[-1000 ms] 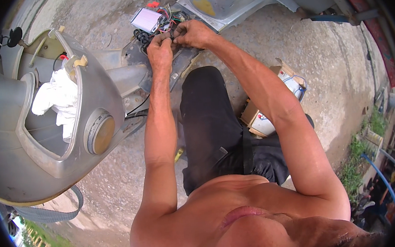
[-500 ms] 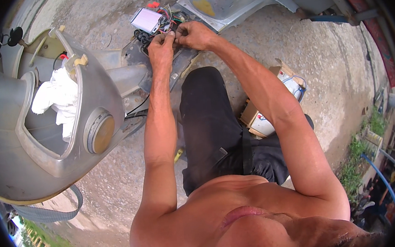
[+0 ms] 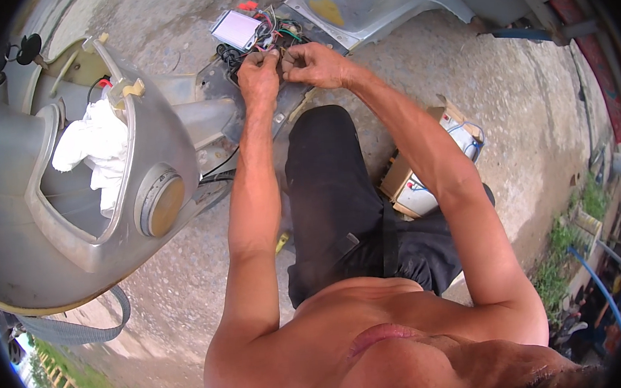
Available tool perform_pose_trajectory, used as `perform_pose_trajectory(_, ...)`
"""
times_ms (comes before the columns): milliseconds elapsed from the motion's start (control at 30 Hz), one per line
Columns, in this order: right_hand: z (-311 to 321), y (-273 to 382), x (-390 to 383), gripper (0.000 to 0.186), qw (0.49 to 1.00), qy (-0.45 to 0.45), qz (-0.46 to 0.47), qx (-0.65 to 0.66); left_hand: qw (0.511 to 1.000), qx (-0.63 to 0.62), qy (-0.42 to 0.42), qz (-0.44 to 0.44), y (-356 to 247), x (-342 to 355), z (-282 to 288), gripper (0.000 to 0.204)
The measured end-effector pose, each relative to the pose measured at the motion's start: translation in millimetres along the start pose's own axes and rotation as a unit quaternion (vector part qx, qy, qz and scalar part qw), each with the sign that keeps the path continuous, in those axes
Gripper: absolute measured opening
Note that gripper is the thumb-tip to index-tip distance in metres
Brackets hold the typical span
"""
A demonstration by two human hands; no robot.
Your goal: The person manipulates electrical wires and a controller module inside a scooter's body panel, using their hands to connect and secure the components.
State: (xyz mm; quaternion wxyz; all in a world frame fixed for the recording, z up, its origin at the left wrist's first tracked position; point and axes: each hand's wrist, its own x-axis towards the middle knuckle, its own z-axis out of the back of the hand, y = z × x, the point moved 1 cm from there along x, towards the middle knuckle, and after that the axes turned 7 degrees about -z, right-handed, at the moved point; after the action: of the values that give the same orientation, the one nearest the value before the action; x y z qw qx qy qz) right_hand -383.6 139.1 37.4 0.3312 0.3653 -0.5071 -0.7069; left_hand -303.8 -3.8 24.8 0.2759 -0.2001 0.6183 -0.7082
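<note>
My left hand point(image 3: 259, 75) is closed, thumb against the fingers, at the near edge of a tangle of coloured wires point(image 3: 287, 32). Close to its right, my right hand point(image 3: 316, 66) is curled in a pinch. Whatever either one holds is too small or hidden to make out. Beyond the left hand a flat silver box point(image 3: 236, 29) with a pale top lies tilted beside the wires. Black cables point(image 3: 229, 55) bunch below it. All this rests on the dark floorboard point(image 3: 215, 81) of a grey scooter-like body.
At left stands a large grey shell point(image 3: 28, 216) with white cloth point(image 3: 94, 149) in its opening. An open cardboard box point(image 3: 395, 180) holding a white unit with blue tubing sits right of my knee point(image 3: 326, 163). A grey body panel point(image 3: 368, 0) rises at the far side.
Both hands have shifted slightly nearer and to the right in the picture, with a little more space between their fingertips. The whole view has moved slightly too.
</note>
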Motion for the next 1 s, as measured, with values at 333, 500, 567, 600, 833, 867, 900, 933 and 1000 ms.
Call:
perform_pose_trajectory(333,-11,11,-16,0.028,0.977,-0.084,0.103,-0.166,0.995,-0.097,0.009,0.026,-5,-5,5,0.019)
perform_pose_trajectory(500,-14,13,-17,0.025,0.97,-0.096,0.123,-0.187,0.982,-0.177,0.056,0.02,5,-2,7,0.03)
perform_pose_trajectory(567,-14,15,-18,0.023,0.974,-0.093,0.111,-0.174,0.984,-0.171,0.052,0.018,9,-2,9,0.029)
perform_pose_trajectory(600,-15,16,-17,0.022,0.978,-0.088,0.101,-0.161,0.985,-0.166,0.048,0.016,11,-1,10,0.029)
perform_pose_trajectory(833,-13,18,-9,0.028,0.975,-0.209,0.014,-0.076,0.984,-0.17,0.054,0.016,1,-8,6,0.031)
perform_pose_trajectory(867,-13,18,-6,0.031,0.976,-0.207,0.021,-0.068,0.981,-0.182,0.061,0.014,3,-7,7,0.031)
perform_pose_trajectory(900,-13,18,-4,0.034,0.976,-0.206,0.028,-0.06,0.979,-0.194,0.069,0.013,5,-5,8,0.031)
perform_pose_trajectory(933,-14,17,-4,0.034,0.976,-0.207,0.026,-0.061,0.978,-0.195,0.069,0.014,3,-7,7,0.031)
perform_pose_trajectory(1000,-15,17,-5,0.036,0.964,-0.229,0.029,-0.133,0.978,-0.198,0.067,0.022,-1,-10,4,0.029)
